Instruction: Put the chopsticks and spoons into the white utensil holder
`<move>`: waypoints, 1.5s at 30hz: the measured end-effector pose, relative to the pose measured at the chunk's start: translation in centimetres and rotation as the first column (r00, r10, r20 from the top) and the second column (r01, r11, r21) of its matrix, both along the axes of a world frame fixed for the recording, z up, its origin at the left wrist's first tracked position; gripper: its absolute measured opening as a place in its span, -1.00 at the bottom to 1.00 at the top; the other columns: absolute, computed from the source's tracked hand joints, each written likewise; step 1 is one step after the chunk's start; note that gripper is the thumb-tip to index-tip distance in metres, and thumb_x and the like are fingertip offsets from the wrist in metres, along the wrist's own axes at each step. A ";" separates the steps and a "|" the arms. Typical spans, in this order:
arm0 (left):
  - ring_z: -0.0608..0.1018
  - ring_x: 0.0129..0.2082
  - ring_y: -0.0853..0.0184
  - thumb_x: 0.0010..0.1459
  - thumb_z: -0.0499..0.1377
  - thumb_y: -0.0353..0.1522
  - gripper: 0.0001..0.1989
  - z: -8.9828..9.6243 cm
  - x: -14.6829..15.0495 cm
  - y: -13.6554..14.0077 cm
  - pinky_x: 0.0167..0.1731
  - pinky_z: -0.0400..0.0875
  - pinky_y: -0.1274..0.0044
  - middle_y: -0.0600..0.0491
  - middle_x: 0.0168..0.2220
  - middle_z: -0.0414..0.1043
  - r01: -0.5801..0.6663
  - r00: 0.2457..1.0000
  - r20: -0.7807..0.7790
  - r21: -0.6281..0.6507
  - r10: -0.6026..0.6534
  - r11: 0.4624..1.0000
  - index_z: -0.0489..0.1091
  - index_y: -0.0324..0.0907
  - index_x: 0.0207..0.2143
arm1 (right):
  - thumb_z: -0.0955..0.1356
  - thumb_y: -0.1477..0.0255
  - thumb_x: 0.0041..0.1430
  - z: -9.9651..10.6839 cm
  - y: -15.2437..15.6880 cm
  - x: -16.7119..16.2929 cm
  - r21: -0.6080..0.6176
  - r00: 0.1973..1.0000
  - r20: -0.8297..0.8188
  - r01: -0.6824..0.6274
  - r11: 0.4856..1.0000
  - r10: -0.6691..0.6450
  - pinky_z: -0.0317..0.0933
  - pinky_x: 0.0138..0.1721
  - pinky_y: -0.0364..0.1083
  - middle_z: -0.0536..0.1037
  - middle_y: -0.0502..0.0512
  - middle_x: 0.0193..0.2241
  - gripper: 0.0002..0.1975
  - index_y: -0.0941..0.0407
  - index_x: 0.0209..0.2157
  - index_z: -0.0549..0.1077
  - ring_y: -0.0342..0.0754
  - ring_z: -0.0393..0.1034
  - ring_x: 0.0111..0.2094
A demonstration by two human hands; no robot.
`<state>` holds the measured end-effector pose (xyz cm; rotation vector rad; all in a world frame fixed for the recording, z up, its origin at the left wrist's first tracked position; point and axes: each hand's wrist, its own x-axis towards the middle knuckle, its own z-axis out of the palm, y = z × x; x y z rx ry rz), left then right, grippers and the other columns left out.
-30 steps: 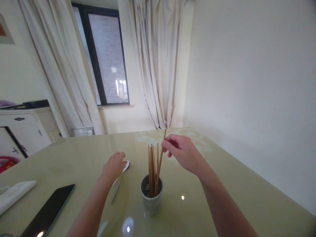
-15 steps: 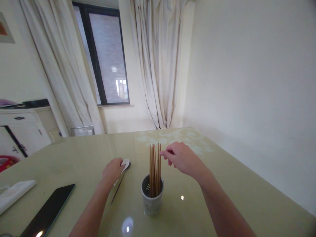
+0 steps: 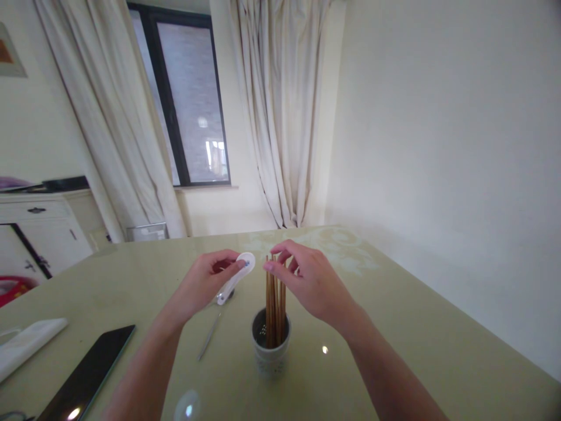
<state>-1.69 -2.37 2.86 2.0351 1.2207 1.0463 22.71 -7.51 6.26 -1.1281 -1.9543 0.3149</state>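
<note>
A white soup spoon (image 3: 228, 286) is pinched by its bowl in my left hand (image 3: 208, 278), raised above the table with its handle slanting down toward me. Under it lies a thin metal spoon (image 3: 209, 337), partly covered by the white one. A grey-white holder (image 3: 270, 359) with small holes stands upright in front of me, with several wooden chopsticks (image 3: 275, 310) in it. My right hand (image 3: 307, 272) hovers at the chopstick tops, thumb and fingers curved and apart. Whether its fingertips touch the sticks I cannot tell.
On the left of the glossy greenish table (image 3: 372, 351) lie a dark phone-like slab (image 3: 87, 374) and a white object (image 3: 33, 345). The table's far edge is near the curtains (image 3: 284, 117); a wall (image 3: 438, 146) runs along the right.
My left hand has lifted the white spoon off the table, up and to the right. My right hand has moved left to the chopstick tops, its fingers parting.
</note>
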 end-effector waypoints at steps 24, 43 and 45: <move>0.60 0.06 0.20 0.26 0.17 -0.46 -0.78 -12.9 -3.5 6.4 0.02 0.38 0.48 -0.11 0.03 0.58 -0.327 0.632 -0.748 -0.020 0.204 0.945 0.51 -0.13 -0.08 | 0.38 0.43 0.32 -1.9 -0.4 -1.1 -0.069 0.799 0.600 -0.011 0.998 0.050 0.06 -0.38 -0.10 0.67 0.09 -0.36 -0.87 0.09 -0.33 0.56 0.00 0.52 -0.34; 0.68 -0.12 0.03 0.21 0.19 -0.16 -0.73 -7.2 -2.7 4.7 -0.19 0.46 0.38 -0.12 -0.15 0.69 -0.530 0.634 -0.655 0.019 0.411 0.848 0.57 -0.11 -0.20 | 0.41 0.39 0.29 -2.7 -0.4 -1.9 -0.143 0.751 0.657 0.033 0.989 0.070 0.25 -0.34 -0.08 0.71 0.18 -0.37 -0.83 0.09 -0.35 0.65 0.09 0.61 -0.33; 0.69 -0.15 0.10 0.20 0.20 -0.16 -0.75 -5.2 -2.5 4.0 -0.17 0.47 0.41 -0.08 -0.19 0.70 -0.494 0.722 -0.545 0.026 0.427 0.869 0.57 -0.11 -0.23 | 0.39 0.40 0.32 -2.1 -0.5 -1.7 -0.126 0.779 0.625 0.029 0.992 0.057 0.23 -0.34 -0.08 0.71 0.18 -0.37 -0.80 0.10 -0.36 0.64 0.08 0.60 -0.34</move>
